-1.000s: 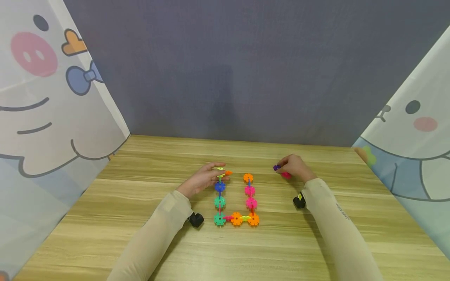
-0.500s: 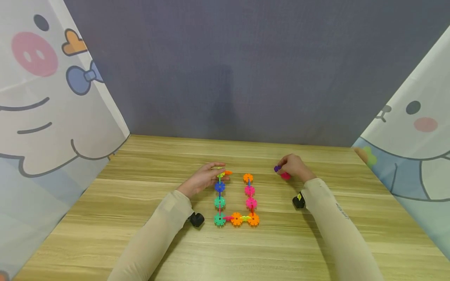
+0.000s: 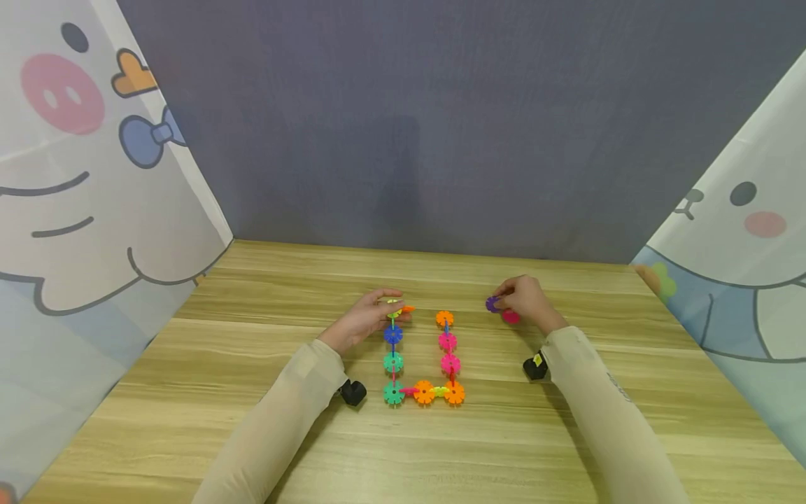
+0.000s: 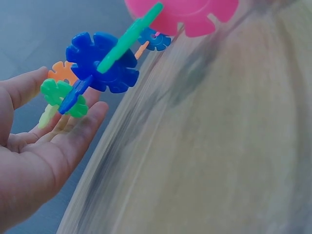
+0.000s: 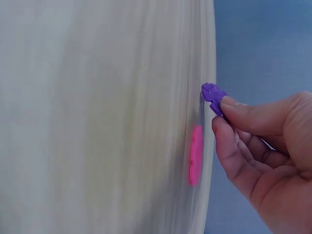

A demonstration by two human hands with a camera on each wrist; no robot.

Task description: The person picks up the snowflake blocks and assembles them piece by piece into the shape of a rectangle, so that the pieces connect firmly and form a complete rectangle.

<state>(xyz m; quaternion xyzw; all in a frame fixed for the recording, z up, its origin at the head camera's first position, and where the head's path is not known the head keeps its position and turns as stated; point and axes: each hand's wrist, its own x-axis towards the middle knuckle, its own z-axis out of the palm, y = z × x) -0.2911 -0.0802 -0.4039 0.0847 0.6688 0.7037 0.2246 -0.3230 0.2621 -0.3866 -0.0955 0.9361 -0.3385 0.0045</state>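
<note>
A U-shaped chain of interlocking plastic snowflake discs (image 3: 425, 393) in several colours stands on the wooden table. My left hand (image 3: 364, 323) is at its far left end, thumb and fingers around the yellow-green disc (image 3: 394, 309). An orange disc (image 3: 408, 309) juts rightward from that end. In the left wrist view the fingers (image 4: 73, 141) curve behind the end discs, near a blue disc (image 4: 101, 63). My right hand (image 3: 527, 302) pinches a purple snowflake disc (image 5: 213, 97) between thumb and fingertips. A loose pink disc (image 5: 195, 156) lies flat on the table just beneath, partly hidden in the head view.
The chain's right side ends in an orange disc (image 3: 444, 319), apart from the left end. A grey cloth wall (image 3: 403, 140) rises behind the table (image 3: 415, 455). Printed curtains (image 3: 94, 210) stand at both sides. Black wrist cameras (image 3: 536, 366) sit under the sleeves.
My right hand turns the purple disc so more of its face shows, shifting it slightly left and uncovering more of the pink disc. The left hand and chain look nearly still.
</note>
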